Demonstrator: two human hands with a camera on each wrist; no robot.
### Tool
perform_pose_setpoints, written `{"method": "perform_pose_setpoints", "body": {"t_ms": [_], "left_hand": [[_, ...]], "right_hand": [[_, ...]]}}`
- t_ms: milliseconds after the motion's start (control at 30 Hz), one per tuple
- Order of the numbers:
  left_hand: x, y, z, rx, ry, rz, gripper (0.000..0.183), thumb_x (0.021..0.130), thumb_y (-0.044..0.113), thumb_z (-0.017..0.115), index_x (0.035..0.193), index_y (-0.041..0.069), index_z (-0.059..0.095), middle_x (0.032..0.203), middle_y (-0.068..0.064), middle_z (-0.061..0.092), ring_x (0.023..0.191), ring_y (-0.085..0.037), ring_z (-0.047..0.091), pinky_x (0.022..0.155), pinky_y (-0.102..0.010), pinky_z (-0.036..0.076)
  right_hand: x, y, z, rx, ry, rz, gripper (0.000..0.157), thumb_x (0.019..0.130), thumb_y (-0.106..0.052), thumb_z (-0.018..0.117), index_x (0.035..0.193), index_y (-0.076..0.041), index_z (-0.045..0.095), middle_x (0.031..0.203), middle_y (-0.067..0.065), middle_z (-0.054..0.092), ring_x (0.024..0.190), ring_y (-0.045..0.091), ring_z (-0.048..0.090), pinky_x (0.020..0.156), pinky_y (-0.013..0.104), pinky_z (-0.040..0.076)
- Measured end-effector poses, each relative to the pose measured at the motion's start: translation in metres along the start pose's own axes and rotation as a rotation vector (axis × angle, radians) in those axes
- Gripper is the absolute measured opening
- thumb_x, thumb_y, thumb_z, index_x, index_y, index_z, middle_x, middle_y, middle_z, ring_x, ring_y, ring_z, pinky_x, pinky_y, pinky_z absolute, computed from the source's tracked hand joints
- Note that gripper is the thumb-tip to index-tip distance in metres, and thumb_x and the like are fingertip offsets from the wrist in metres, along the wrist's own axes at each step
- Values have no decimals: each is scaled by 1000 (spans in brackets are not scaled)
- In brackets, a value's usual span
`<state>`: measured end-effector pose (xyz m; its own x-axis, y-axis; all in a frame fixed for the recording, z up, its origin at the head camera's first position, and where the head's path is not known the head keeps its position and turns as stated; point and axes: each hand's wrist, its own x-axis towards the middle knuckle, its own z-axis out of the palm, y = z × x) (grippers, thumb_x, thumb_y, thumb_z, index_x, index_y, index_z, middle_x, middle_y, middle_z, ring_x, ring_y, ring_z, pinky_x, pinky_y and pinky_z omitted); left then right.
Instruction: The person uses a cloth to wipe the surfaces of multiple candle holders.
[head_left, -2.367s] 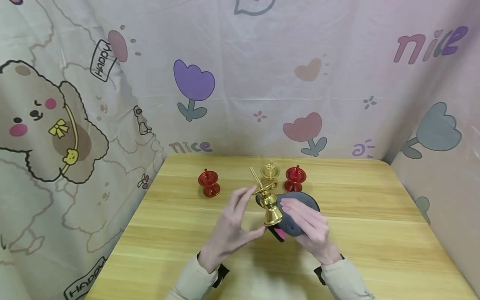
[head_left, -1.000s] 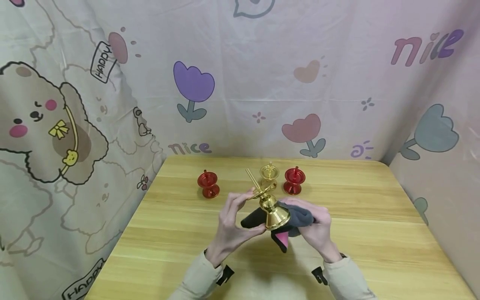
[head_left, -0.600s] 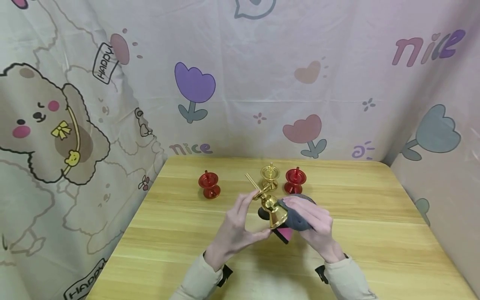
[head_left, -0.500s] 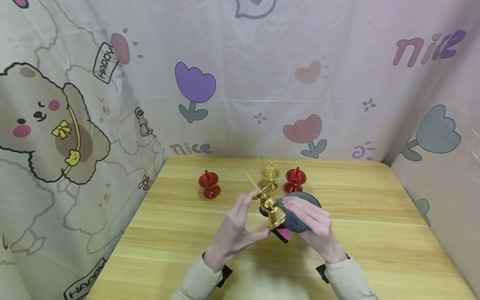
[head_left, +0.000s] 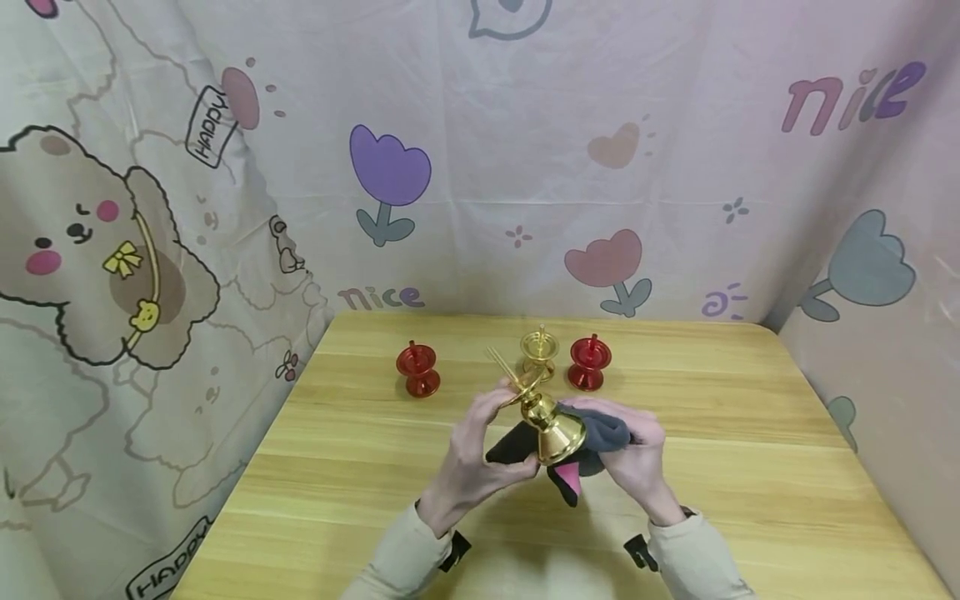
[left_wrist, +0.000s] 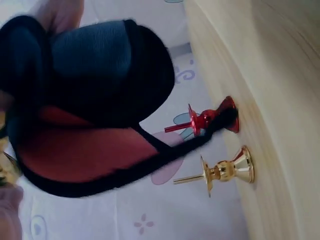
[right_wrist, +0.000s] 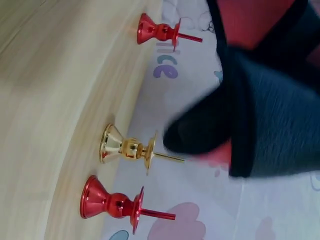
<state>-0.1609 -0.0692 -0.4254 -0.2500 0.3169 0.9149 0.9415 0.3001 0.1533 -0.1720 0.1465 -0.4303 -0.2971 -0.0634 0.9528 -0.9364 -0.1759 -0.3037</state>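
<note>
A gold candle holder point(head_left: 558, 437) with a long spike is held tilted above the table, its spike leaning up and left. My left hand point(head_left: 480, 462) grips it, fingers near its dish and thumb at the flared base. My right hand point(head_left: 637, 450) holds a dark grey cloth piece point(head_left: 603, 429) with black edging and a pink underside against the base's right side. The folded cloth point(left_wrist: 90, 55) fills much of the left wrist view and, blurred, the right side of the right wrist view. Part of the right hand's fingers is hidden behind the cloth.
Behind the hands stand another gold candle holder point(head_left: 539, 350) and a red one point(head_left: 589, 364) close by on its right. A second red holder point(head_left: 417, 372) stands farther left. The wooden table point(head_left: 337, 492) meets a patterned curtain point(head_left: 487, 167) at the back.
The right hand has turned over from lying on top of the cloth, which is now folded beneath and behind the candle holder. The held holder has tipped, its base swinging slightly right.
</note>
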Motion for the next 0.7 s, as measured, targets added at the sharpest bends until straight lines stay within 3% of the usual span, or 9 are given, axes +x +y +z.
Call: {"method": "perform_pose_setpoints", "body": {"t_ms": [167, 300, 433, 533, 700], "left_hand": [[0, 7, 0, 128, -82, -201, 99, 60, 16, 92, 141, -11, 43, 137, -26, 50, 124, -37, 59, 112, -39, 49], [1, 10, -2, 210, -106, -278, 102, 59, 23, 92, 144, -5, 44, 131, -21, 52, 117, -31, 60, 104, -43, 56], [1, 10, -5, 242, -71, -250, 97, 54, 17, 94, 137, -6, 50, 121, -18, 56, 110, -30, 62, 98, -43, 59], [-1, 7, -6, 214, -23, -194, 91, 50, 12, 95, 129, -8, 54, 112, -17, 56, 106, -33, 64, 100, -39, 58], [-2, 1, -5, 60, 66, -94, 80, 53, 5, 93, 119, -15, 54, 107, -19, 55, 107, -34, 63, 111, -30, 49]], "right_hand": [[6, 0, 3, -204, 38, -172, 17, 85, 11, 63, 95, 24, 68, 103, 27, 75, 104, 30, 74, 99, 34, 59], [11, -3, 5, -346, 7, -246, 21, 93, 0, 67, 93, 21, 69, 98, 29, 74, 100, 32, 74, 99, 34, 59], [16, -6, 5, -441, -87, -290, 24, 94, -8, 70, 93, 16, 72, 97, 28, 75, 96, 33, 74, 99, 34, 59], [18, -8, 4, -432, -131, -302, 23, 93, -9, 71, 93, 13, 73, 97, 26, 75, 97, 32, 74, 99, 34, 58], [14, -8, 4, -177, -91, -182, 20, 89, 2, 71, 98, 19, 70, 106, 27, 75, 104, 30, 74, 100, 34, 58]]}}
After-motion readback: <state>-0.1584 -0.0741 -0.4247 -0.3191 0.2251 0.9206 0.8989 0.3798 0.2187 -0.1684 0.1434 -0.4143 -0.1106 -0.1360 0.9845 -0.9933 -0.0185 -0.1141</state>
